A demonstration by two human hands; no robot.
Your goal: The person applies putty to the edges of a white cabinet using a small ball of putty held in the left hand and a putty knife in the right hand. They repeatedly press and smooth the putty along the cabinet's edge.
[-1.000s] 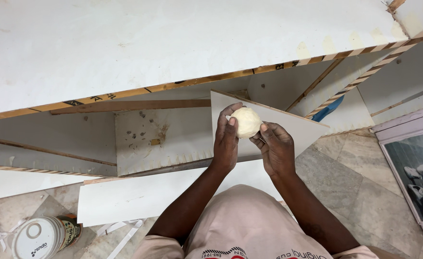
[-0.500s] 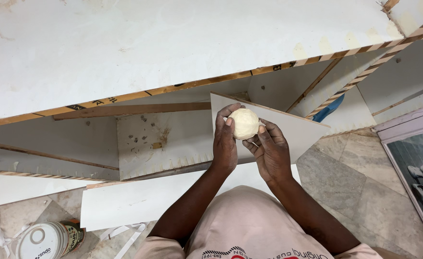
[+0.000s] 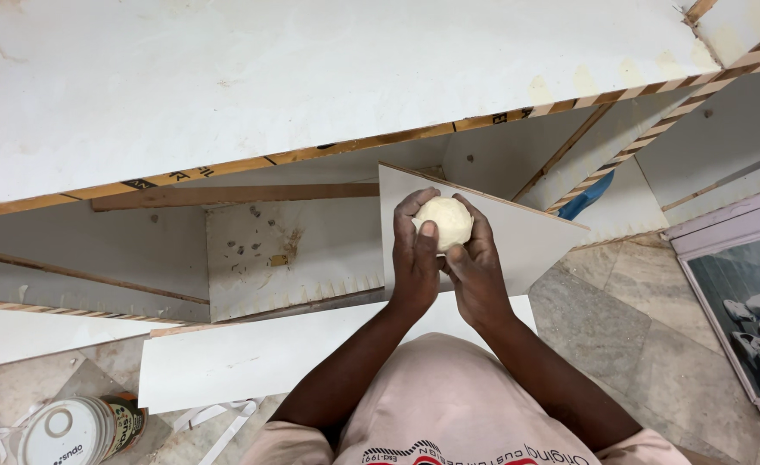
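White laminated boards with striped plywood edges are crowding the stone-tiled floor in front of you. You are cupping a smooth, cream-coloured putty ball between your left hand and right hand, fingers curling around it, above a triangular white panel.

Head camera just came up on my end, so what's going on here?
A person holds a pale ball of putty between both hands, the left hand on one side and the right hand on the other. It sits in front of a white triangular board propped inside an unfinished white cabinet. A tin with a white lid stands on the floor.
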